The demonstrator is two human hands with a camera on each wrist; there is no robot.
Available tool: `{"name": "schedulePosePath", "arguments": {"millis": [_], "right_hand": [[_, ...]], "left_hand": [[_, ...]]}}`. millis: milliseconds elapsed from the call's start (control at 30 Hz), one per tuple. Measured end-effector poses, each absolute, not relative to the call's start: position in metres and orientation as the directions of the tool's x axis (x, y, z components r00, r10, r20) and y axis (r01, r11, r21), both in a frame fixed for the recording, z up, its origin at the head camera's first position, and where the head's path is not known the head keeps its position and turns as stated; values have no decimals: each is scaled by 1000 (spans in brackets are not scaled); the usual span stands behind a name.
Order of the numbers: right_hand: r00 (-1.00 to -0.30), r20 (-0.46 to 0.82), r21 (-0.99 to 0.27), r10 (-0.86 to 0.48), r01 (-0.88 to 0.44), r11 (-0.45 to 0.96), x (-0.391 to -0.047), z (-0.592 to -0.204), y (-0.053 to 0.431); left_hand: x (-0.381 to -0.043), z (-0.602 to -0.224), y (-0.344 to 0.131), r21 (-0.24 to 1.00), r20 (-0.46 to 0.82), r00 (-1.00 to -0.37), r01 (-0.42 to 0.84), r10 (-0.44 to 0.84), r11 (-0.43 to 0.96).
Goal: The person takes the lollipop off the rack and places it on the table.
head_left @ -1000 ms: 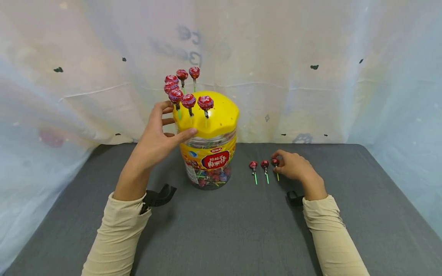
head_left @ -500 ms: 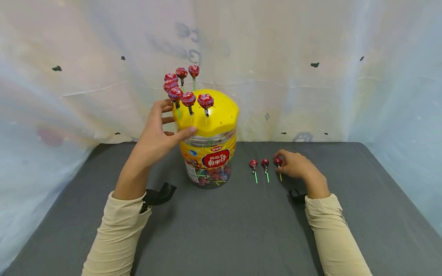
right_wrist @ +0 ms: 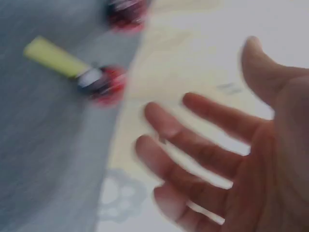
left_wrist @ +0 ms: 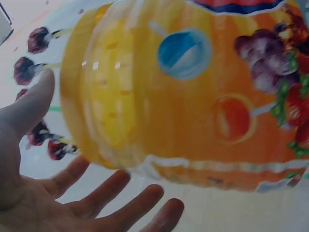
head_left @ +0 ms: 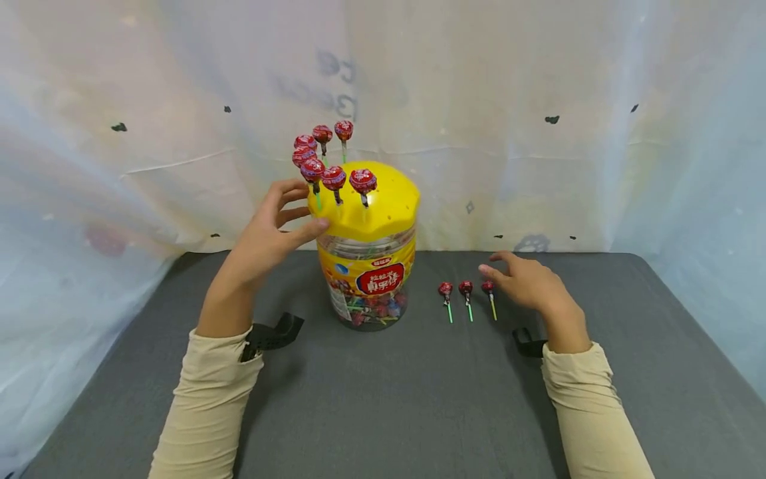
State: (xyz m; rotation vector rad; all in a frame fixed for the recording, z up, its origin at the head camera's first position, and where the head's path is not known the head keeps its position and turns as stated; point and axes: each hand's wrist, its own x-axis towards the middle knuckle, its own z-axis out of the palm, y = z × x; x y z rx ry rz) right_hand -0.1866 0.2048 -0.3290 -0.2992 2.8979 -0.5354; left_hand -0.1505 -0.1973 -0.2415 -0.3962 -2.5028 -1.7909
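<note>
A clear jar with a yellow printed label (head_left: 378,279) and a yellow lid (head_left: 391,196) stands on the table. Several red-wrapped lollipops (head_left: 363,181) stick upright out of the lid, in a curve along its left and front. My left hand (head_left: 263,233) is spread around the lid's left side, thumb in front; the left wrist view has its fingers relaxed, and whether they touch the lid I cannot tell. To the right, three lollipops lie in a row, the rightmost one (head_left: 489,287) with a yellowish stick. Just beside it my right hand (head_left: 532,283) hovers with fingers apart, holding nothing.
The other two lying lollipops, the left one (head_left: 445,290) and the middle one (head_left: 466,289), have green sticks. A grey cloth covers the table (head_left: 407,399). Behind its far edge hangs a pale patterned curtain (head_left: 455,100).
My right hand has let go of the rightmost lollipop and drawn back to the right, after shifting it slightly rightward. The left thumb has slid a little left along the lid.
</note>
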Motion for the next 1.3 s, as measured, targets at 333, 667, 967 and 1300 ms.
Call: {"name": "schedulePosePath", "arguments": {"millis": [333,667,967,1300], "right_hand": [[-858,304,-626,-415,-508,592,-145,-271,149],[-789,496,-616,-363,-615,493,-131,-255,98],[-784,502,-562,-366,-617,552,-127,-259,91],[-782,522,-526,-340,-609,593,-127,-258,92]], "left_hand": [[-159,-247,-183,939,228,-953,270,200,215],[-159,-252,-182,960,214,-962,239,168,144],[-169,-258,-185,979,201,-952,204,230,-10],[-161,-249,-172,980,160,-977,174,142,95]]}}
